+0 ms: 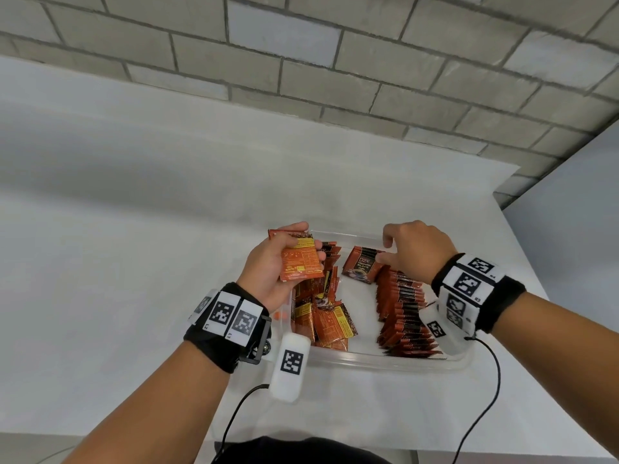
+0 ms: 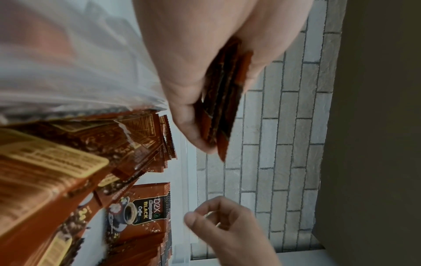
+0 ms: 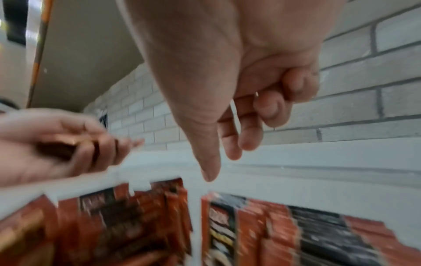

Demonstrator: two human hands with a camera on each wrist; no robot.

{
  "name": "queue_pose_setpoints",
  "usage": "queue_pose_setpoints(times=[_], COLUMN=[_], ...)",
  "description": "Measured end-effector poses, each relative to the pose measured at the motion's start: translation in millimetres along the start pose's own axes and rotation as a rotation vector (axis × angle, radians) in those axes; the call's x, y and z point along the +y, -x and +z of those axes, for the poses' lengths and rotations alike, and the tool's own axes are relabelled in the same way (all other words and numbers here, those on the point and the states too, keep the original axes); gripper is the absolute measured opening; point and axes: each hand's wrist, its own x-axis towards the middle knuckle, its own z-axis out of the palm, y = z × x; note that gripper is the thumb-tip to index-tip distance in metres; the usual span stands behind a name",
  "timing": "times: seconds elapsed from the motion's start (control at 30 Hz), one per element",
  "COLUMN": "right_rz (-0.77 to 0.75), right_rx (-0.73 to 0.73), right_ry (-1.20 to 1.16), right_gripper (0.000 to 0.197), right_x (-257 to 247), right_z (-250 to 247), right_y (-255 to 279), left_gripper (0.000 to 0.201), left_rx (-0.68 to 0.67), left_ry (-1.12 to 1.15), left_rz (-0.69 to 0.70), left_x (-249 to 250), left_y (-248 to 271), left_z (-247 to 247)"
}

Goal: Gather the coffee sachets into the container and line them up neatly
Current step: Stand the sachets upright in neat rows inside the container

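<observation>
A clear plastic container (image 1: 368,359) sits on the white table (image 1: 134,262). My left hand (image 1: 306,241) grips a small stack of orange coffee sachets (image 1: 299,262) (image 2: 222,100) above the container's left end. Below it lies a loose pile of sachets (image 1: 326,321). Along the right side, a neat row of sachets (image 1: 402,313) stands on edge, with a D2X Black Coffee sachet (image 1: 361,266) (image 2: 145,214) leaning at its far end. My right hand (image 1: 385,251) (image 3: 222,165) hovers over that far end, with fingers loosely curled and holding nothing.
A grey brick wall (image 1: 335,78) rises behind the table. The table's right edge (image 1: 522,236) runs close to the container. Cables (image 1: 485,396) trail from both wrist bands toward the table's front edge. Bare tabletop stretches to the left of the container.
</observation>
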Motion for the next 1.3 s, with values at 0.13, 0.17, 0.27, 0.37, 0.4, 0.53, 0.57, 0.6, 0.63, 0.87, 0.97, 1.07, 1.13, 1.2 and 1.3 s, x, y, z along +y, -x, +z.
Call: queue_pose_setpoints(times=[0.13, 0.17, 0.27, 0.37, 0.4, 0.53, 0.57, 0.6, 0.63, 0.87, 0.97, 1.07, 1.13, 1.2, 1.3], right_rz=[-0.086, -0.119, -0.188, -0.181, -0.168, -0.157, -0.161, -0.173, -0.196, -0.342, -0.281, -0.219, -0.223, -0.223, -0.212], right_rx=[0.085, 0.086, 0.059, 0.086, 0.121, 0.297, 0.356, 0.424, 0.485, 0.311, 0.41, 0.419, 0.323, 0.209, 0.045], right_ry=[-0.594, -0.682, -0.725, -0.776, -0.814, -0.951, -0.976, -0.974, -0.937, -0.68, -0.728, -0.653, -0.579, -0.56, -0.604], right_gripper=[0.025, 0.028, 0.04, 0.03, 0.022, 0.015, 0.014, 0.015, 0.016, 0.021, 0.018, 0.025, 0.033, 0.034, 0.025], right_x=[-13.2, -20.3, -32.0, -31.2, -29.4, -21.2, -21.8, -23.6, -26.3, -21.8, -16.0, -14.4, -15.5, -17.2, -16.3], right_z=[-13.2, -16.3, -19.3, -20.3, -20.8, -21.7, -21.5, -20.6, -18.8, -7.5, -16.5, -20.8, -25.0, -31.1, -37.9], right_y=[26.3, 33.0, 44.4, 47.1, 48.1, 56.0, 59.5, 63.0, 66.0, 72.3, 71.0, 62.3, 56.6, 51.7, 44.2], left_gripper=[0.032, 0.032, 0.027, 0.022, 0.022, 0.05, 0.051, 0.049, 0.044, 0.039, 0.039, 0.037, 0.038, 0.038, 0.034], left_rx=[-0.016, -0.038, -0.104, -0.141, -0.156, -0.14, -0.115, -0.094, -0.086, -0.112, -0.107, -0.125, -0.133, -0.139, -0.113], left_ry=[-0.235, -0.278, -0.345, -0.388, -0.406, -0.399, -0.358, -0.312, -0.264, -0.184, -0.226, -0.286, -0.336, -0.383, -0.44], left_rz=[0.031, 0.039, 0.045, 0.055, 0.053, 0.04, 0.027, 0.012, 0.0, 0.124, 0.126, 0.116, 0.118, 0.121, 0.139], left_x=[-1.7, -2.8, -8.1, -11.5, -11.4, -7.3, -6.5, -6.3, -6.9, -5.3, -4.8, -7.2, -8.8, -9.6, -8.6], left_y=[5.6, 7.4, 11.1, 14.3, 15.5, 17.1, 16.7, 16.2, 16.3, 15.9, 15.4, 16.4, 17.3, 17.7, 17.0], left_z=[9.4, 14.1, 27.4, 36.6, 38.9, 42.0, 42.0, 42.6, 43.9, 48.9, 49.4, 50.4, 51.7, 52.1, 49.1])
